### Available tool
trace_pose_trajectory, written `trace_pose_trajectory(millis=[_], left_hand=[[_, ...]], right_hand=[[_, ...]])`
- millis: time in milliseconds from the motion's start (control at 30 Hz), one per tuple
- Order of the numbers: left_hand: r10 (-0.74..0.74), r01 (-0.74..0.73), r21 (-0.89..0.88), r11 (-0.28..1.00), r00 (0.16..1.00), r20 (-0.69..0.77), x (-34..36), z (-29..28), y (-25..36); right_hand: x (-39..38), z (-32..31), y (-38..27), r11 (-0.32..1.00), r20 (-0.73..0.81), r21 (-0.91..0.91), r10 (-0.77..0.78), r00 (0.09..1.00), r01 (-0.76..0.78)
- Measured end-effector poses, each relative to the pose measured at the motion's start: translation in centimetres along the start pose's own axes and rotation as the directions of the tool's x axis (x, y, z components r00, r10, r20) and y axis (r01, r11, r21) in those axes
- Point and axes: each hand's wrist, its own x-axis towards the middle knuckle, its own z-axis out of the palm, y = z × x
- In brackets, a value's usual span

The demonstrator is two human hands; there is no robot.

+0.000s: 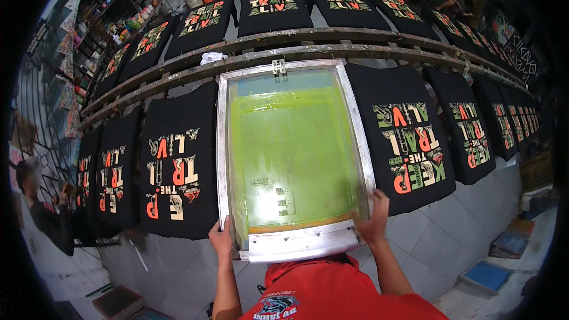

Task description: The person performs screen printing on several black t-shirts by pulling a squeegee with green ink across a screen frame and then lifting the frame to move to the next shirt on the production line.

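A silver-framed printing screen [284, 142] with yellow-green mesh lies in front of me, over one of the boards. At its far end is a metal hinge clamp [278, 68]. Across its near end rests a wide silver bar with rivets [303, 242], which looks like a squeegee, with green and orange ink along its edge. My left hand [222, 238] grips the near left corner of the frame, thumb along the rail. At the near right side, my right hand [374, 218] closes on the frame rail, its fingers slightly blurred. What lies beneath the screen is mostly hidden.
Black printed shirts lie on boards to the left [172, 160] and right [409, 142]. Beyond a wooden rail [367, 53] runs a second row of shirts [275, 12]. A person [47, 213] is at the far left. Blue panels [487, 275] lie low at right.
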Motion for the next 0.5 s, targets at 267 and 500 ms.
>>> trace_pose_trajectory(millis=[267,500], left_hand=[[0.210,-0.200,0.085,0.976,0.969,-0.128,-0.7,1.0,-0.8],[0.346,-0.340,0.084,0.937,0.936,-0.068,-2.6,-0.4,3.9]], right_hand=[[-5.6,-1.0,-3.8,0.765,0.580,-0.054,-0.499,0.644,0.642],[-1.3,-2.6,-5.4,0.866,0.722,0.098,-0.401,0.564,0.491]])
